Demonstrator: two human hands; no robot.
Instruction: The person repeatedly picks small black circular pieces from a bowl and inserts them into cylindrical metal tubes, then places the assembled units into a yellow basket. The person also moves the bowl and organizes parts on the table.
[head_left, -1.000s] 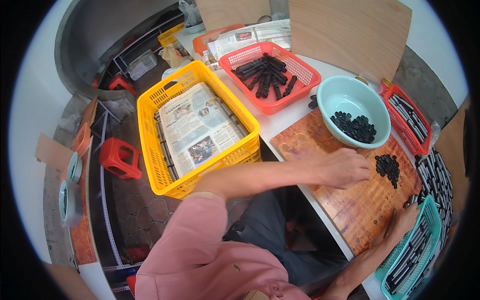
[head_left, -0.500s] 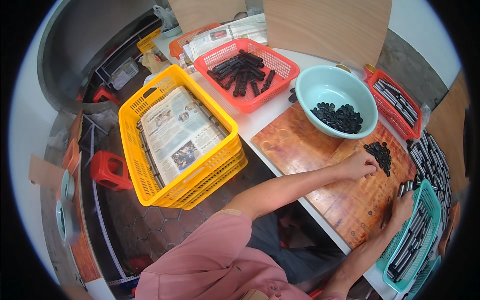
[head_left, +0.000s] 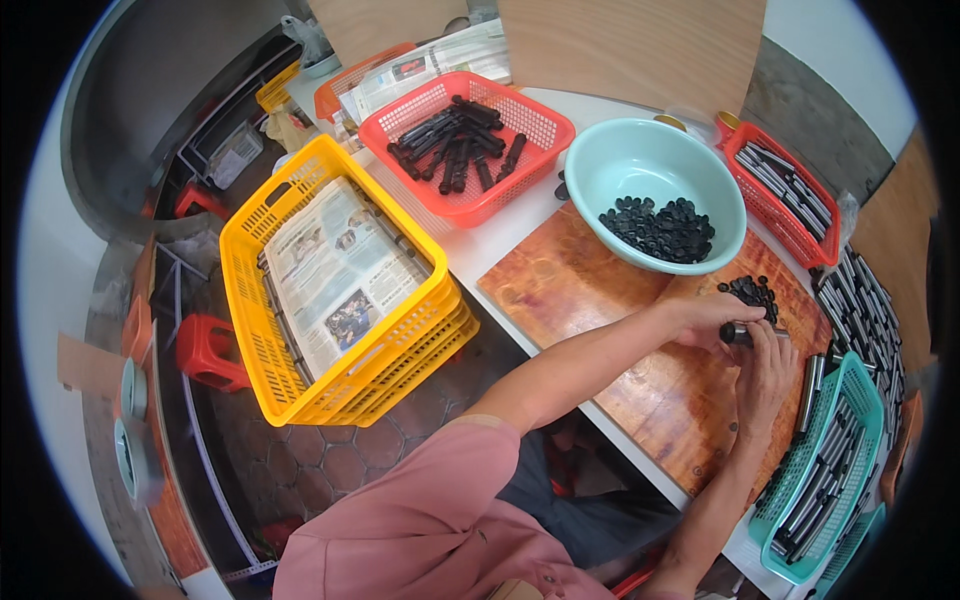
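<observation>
Over the wooden board (head_left: pixel 570 262), my two hands meet at a short dark tube (head_left: pixel 737 333) with a shiny part toward its right end. My right hand (head_left: pixel 764 378) has its fingers closed round the tube. My left hand (head_left: pixel 704 322) closes on its black left end; whether a small cap is also between those fingers is hidden. Just beyond the hands lies a small pile of round black caps (head_left: pixel 750 292). A light blue basin (head_left: pixel 655 150) holds many more such caps. To the right of my right hand, more dark tubes (head_left: pixel 810 392) lie beside a green basket (head_left: pixel 857 385).
The green basket holds dark and silver tubes, with a large heap of tubes (head_left: pixel 862 320) behind it. A red basket (head_left: pixel 828 248) of tubes stands far right. Another red basket (head_left: pixel 545 118) holds black tubes. Stacked yellow crates (head_left: pixel 375 375) with newspaper (head_left: pixel 340 265) stand left.
My right hand has come left from beside the green basket, bringing a tube to my left hand. My left hand has moved from its pinch near the cap pile onto the tube's end.
</observation>
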